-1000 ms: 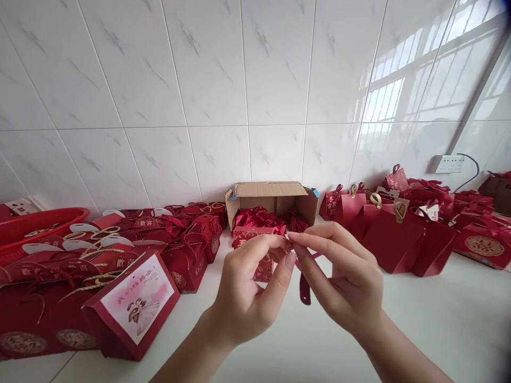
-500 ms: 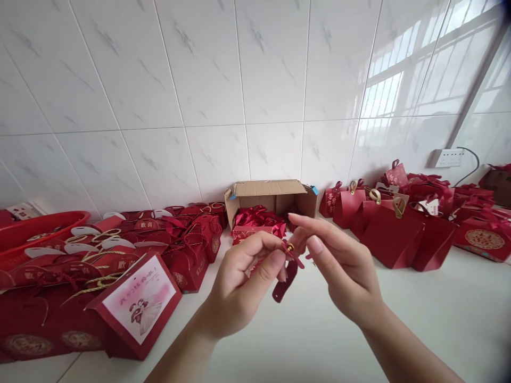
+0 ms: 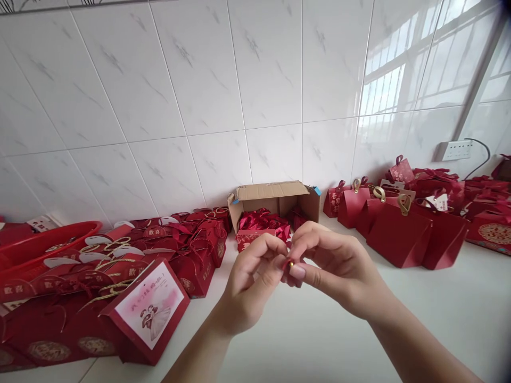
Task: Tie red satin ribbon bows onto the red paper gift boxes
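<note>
My left hand (image 3: pixel 249 284) and my right hand (image 3: pixel 335 266) meet above the white counter, fingertips pinched together. Between them is a small red ribbon piece with a gold bead (image 3: pixel 290 264), mostly hidden by my fingers. Both hands pinch it. Just behind the hands stands an open cardboard box (image 3: pixel 275 201) full of red ribbon bows, with a small red box (image 3: pixel 251 238) in front of it.
Red gift boxes (image 3: pixel 167 250) crowd the left of the white counter (image 3: pixel 303 340), one with a pink picture label (image 3: pixel 149 306). A red tray (image 3: pixel 43 242) sits far left. Red gift bags (image 3: pixel 403 234) with gold clasps stand right. A wall socket (image 3: pixel 453 150) is on the tiled wall.
The hanging red strip has been drawn up between my fingers. My right hand's fingers have closed onto the piece beside the left, and both hands sit slightly lower in view.
</note>
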Tool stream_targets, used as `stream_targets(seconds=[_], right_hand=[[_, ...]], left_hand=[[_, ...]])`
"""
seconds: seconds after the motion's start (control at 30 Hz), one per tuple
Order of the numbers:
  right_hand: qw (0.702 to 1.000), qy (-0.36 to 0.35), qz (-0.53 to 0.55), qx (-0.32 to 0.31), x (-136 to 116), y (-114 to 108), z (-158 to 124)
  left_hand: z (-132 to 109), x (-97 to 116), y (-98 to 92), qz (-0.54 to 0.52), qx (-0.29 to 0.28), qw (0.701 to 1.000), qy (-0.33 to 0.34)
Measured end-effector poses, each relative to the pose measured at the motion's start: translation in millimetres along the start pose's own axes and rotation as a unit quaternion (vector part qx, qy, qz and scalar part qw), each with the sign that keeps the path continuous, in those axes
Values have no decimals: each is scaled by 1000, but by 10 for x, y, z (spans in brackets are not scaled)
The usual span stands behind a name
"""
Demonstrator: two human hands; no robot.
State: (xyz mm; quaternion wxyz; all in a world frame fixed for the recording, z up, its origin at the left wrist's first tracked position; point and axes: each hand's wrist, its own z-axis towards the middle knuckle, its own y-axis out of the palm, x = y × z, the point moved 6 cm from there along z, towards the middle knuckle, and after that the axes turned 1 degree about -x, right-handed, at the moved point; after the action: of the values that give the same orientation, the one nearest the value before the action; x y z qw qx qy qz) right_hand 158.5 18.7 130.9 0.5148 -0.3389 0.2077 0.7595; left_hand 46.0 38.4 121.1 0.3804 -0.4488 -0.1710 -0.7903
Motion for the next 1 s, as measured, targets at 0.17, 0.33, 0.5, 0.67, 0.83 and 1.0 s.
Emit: stream_targets(seconds=[0.17, 0.33, 0.5, 0.67, 0.83, 1.0], right_hand=[[1000, -9, -30, 0, -41, 19, -10], [999, -32, -34, 22, 8, 33, -8], [999, 3, 11, 39, 190, 51, -4], [998, 33, 6, 49, 324, -2, 57], [988, 59, -15, 145, 369, -281, 129], [981, 106, 12, 162, 414, -424, 116]], left_hand=[[-8, 9, 30, 14, -9, 999, 51], [-18, 12, -56, 80, 30, 994, 73], [4, 37, -149, 203, 98, 966, 127], [81, -64, -288, 249, 126, 958, 64], [82, -198, -976, 402, 258, 878, -20], [27, -680, -1419, 355, 241, 888, -166]])
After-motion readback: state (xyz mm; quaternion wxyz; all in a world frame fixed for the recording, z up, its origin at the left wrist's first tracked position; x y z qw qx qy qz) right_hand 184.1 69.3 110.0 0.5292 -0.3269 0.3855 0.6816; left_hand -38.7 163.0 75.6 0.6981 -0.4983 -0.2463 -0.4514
